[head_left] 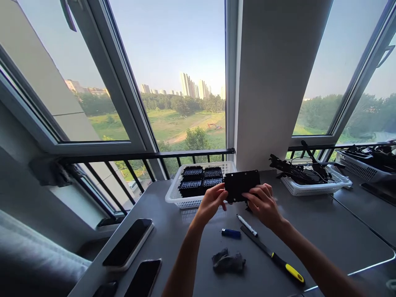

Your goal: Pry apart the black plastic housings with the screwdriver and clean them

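Note:
Between both hands a flat black rectangular plastic part (pixel 239 183) is held up above the table. My left hand (pixel 214 201) grips its left edge, thumb in front. My right hand (pixel 262 203) is closed around its lower right side, with fingers across the face. Just behind and to the left stands a white plastic basket (pixel 173 198) with stacks of similar black parts (pixel 193 183). Below the hands lie a white marker (pixel 247 225), a blue lighter-like object (pixel 231 234), a crumpled dark grey lump (pixel 228 261) and a long tool with a yellow-and-black handle (pixel 288 267).
Two phones (pixel 129 243) (pixel 143 278) rest on the grey table (pixel 173 247) at left. White baskets (pixel 305 189) (pixel 355 167) of black parts and cables stand at right. A black railing (pixel 123 157) and windows run along the back; a pillar (pixel 270 82) rises behind the table.

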